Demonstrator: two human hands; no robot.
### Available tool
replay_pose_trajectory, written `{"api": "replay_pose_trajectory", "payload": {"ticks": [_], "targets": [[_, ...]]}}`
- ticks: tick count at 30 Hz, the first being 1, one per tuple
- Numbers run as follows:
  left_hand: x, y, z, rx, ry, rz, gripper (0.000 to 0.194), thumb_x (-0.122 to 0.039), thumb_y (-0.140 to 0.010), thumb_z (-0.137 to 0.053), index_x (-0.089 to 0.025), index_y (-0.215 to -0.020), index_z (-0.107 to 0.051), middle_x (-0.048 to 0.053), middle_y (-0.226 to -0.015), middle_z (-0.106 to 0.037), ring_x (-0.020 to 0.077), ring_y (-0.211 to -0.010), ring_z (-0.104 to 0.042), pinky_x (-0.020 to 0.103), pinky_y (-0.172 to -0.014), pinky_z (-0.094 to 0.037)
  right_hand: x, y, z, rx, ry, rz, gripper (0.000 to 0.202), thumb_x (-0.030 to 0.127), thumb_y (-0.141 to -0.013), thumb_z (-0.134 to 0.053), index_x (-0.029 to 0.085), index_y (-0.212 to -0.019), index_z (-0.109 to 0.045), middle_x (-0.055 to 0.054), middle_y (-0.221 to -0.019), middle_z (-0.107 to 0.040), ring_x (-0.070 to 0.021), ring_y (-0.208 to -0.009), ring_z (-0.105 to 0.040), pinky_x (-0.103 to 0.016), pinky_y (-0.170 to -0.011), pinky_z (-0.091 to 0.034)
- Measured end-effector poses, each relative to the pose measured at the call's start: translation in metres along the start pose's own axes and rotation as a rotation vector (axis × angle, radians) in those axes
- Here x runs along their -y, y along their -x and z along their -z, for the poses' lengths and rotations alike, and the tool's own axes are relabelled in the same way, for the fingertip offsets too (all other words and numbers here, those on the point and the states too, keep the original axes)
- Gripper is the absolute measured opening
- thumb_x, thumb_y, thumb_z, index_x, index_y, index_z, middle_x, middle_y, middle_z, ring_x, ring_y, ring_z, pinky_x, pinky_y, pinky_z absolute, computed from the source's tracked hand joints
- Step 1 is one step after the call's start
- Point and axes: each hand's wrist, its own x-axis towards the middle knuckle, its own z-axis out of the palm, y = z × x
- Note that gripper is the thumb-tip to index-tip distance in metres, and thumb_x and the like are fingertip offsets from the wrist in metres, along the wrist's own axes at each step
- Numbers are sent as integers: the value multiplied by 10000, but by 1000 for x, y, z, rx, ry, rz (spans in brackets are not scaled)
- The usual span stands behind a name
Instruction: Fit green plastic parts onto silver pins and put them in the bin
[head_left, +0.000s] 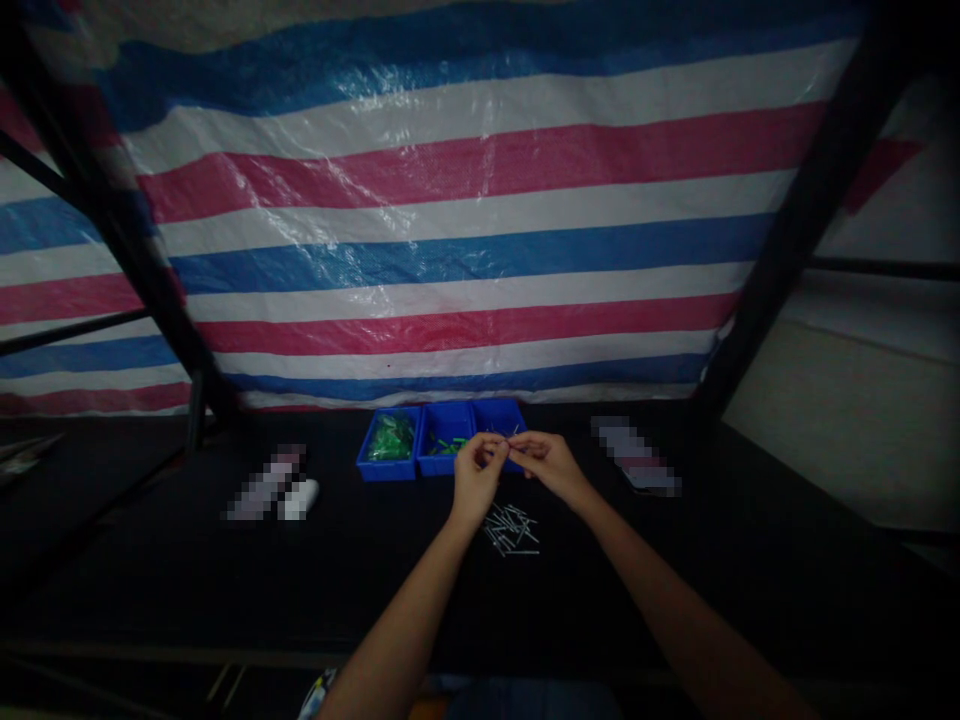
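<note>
We're working at a dark counter [150, 570] that's pretty boxed in: a striped blue, pink and white tarp [465, 220] hangs right behind it like a back wall, and black frame posts [795, 230] slant down on both sides, so most of the free room is the wide bare stretch of counter near us and off to the left and right. Both hands are up together above the middle of the counter, touching at the fingertips. Our left hand [475, 476] and right hand [546, 461] are each pinched narrow on what looks like a thin metal pin [508, 438] held between them, though it's too small and dim to say exactly how it's gripped. Just below the hands, lying loose on the counter, is a small heap of metal pins [511, 529], scattered every which way. Right behind the hands, against the tarp, sit three small blue bins in a row, touching side to side: the left bin [388, 442] is full of green plastic pieces, the middle bin [445, 440] has only a few green bits in it, and the right bin [499, 418] is partly hidden by our hands so we can't tell what's in it. A small white object [300, 497] lies well off to the left.
</note>
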Motion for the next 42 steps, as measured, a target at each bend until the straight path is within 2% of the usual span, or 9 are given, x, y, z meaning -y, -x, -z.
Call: {"api": "replay_pose_trajectory", "payload": {"ticks": [5,13,18,24,28,30,33,37,42], "targets": [[-2,1,0,2,-68,-39,265,-389,-736,-577,-141,-823,-616,11,-684,-568,75,-513,-435,182,-454,-340,-2,0,0,37,53,15,263,388,-671,-637,138,-753,-649,-47,-684,-655,-92,-408,-507,-216,-386,-390],[0,0,1,-2,-70,-35,283,-405,-738,-569,-139,-812,-630,12,-647,-572,84,-504,-442,197,-471,-346,-7,0,-2,49,63,21,282,406,-685,-622,144,-790,-628,-58,-774,-663,-86,-408,-510,-215,-382,-391],[-1,1,0,5,-55,-32,268,-383,-738,-578,-131,-816,-624,19,-678,-580,78,-517,-450,185,-467,-341,-6,-1,-1,6,62,36,292,403,-668,-635,144,-802,-645,-65,-782,-666,-96,-431,-521,-221,-388,-410],[0,0,-1,8,-23,-33,209,-316,-727,-593,-132,-826,-607,23,-713,-600,78,-531,-477,192,-495,-359,3,-1,5,-69,-5,1,278,369,-634,-674,147,-801,-677,-31,-586,-641,-97,-394,-489,-221,-382,-371],[3,-1,-2,6,-21,-35,194,-281,-722,-593,-136,-850,-583,27,-719,-616,74,-515,-473,194,-501,-361,7,-2,8,-127,-133,-31,298,375,-627,-681,161,-835,-672,-60,-751,-682,-81,-406,-478,-222,-385,-359],[3,0,-3,13,-40,-48,198,-289,-727,-589,-138,-855,-574,29,-731,-621,74,-516,-472,193,-500,-358,7,-2,8,-133,-141,-38,298,373,-624,-686,157,-828,-670,-58,-731,-677,-78,-407,-471,-220,-387,-353],[3,1,-3,20,-101,-86,202,-300,-742,-576,-142,-866,-562,29,-756,-622,74,-537,-476,190,-504,-352,5,-2,8,-114,-103,-36,301,384,-623,-684,148,-809,-669,-40,-645,-650,-86,-406,-472,-220,-386,-351],[1,4,-2,45,-251,-134,195,-300,-774,-536,-158,-908,-545,14,-757,-621,83,-575,-492,189,-519,-350,1,-3,10,-130,-2,12,305,395,-638,-663,143,-811,-661,-45,-681,-647,-94,-420,-489,-229,-403,-375],[-4,11,-1,190,-511,-164,200,-312,-799,-490,-202,-959,-536,-14,-782,-629,94,-584,-519,207,-553,-385,1,-2,17,-265,298,124,260,375,-706,-587,143,-793,-663,-23,-581,-610,-107,-432,-479,-230,-432,-359]]}}
